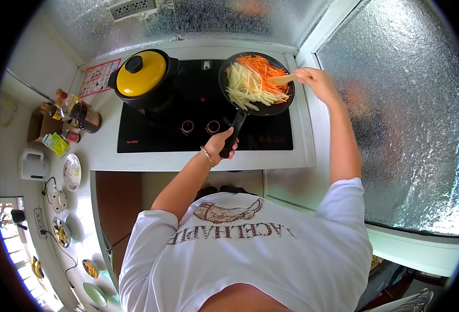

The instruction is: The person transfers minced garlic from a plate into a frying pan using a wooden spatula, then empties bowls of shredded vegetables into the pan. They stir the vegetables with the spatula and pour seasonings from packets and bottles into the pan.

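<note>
Pan [275,109] holds orange shreds [262,67] beside pale strips [244,83]; yellow lid [145,78] covers pot [155,100]

Left of centre, a black pot [155,99] under a yellow lid [151,78]. Just beside, a red-edged printed sheet [95,77] on the pale worktop [110,122]. Further left, clustered bottles [90,119], a green-and-yellow packet [58,145], a flower-patterned white plate [72,172] and a white appliance [34,165]. Towards the lower left, a pale green bowl [95,295]. At the top, a socket strip [131,8] against a silvery wall [208,18].
</note>
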Available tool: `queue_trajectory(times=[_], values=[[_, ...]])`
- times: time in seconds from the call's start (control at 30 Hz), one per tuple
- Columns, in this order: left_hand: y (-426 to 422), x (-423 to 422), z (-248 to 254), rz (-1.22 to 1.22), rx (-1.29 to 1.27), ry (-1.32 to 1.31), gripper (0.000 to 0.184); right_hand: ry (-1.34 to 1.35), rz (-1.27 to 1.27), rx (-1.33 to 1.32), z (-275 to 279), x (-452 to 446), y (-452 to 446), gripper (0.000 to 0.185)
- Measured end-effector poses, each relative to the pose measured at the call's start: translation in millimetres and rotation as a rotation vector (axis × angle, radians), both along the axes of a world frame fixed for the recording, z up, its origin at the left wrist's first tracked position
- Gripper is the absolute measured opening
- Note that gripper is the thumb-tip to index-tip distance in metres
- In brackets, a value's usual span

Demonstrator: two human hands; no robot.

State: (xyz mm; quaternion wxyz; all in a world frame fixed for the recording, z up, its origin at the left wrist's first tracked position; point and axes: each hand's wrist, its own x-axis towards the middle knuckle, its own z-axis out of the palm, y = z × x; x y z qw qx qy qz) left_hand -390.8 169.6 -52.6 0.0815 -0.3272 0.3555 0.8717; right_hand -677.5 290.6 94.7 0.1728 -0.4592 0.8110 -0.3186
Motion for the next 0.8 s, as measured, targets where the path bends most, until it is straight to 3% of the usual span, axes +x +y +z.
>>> queue_trajectory(times=[0.1, 0.23, 0.3, 0.4, 0.5, 0.7, 0.8], values=[[-0.9, -0.5, -1.7, -0.004, -0.002, 0.002, 0.040, 0.159, -0.078, -0.105, -51.7, 3.7, -18.0, 0.022], [-0.3, 0.5, -0.8, 0.002, -0.004, 0.010, 0.040, 0.253, 0.049, -0.146, -77.1, 32.9, -6.3, 0.022], [0.3, 1.1, -1.0, -0.001, 0.000, 0.007, 0.040, 0.300, 0.099, -0.130, -69.4, 46.0, 5.6, 0.022], [-0.6, -0.8, -1.3, 0.007, -0.003, 0.004, 0.039, 0.134, -0.015, -0.195, -51.3, 54.9, 18.2, 0.021], [-1.1, -0.3, -2.5, 0.003, 0.000, 0.003, 0.039, 0.256, 0.201, -0.159, -67.5, 66.9, 19.0, 0.021], [-1.0, -0.7, -0.3, 0.003, 0.003, 0.005, 0.039, 0.106, -0.009, -0.295, -49.0, 58.4, 4.6, 0.020], [0.7, 0.3, 0.2, 0.000, -0.007, 0.002, 0.039, 0.272, -0.001, -0.366, -70.2, 45.6, -20.4, 0.019]])
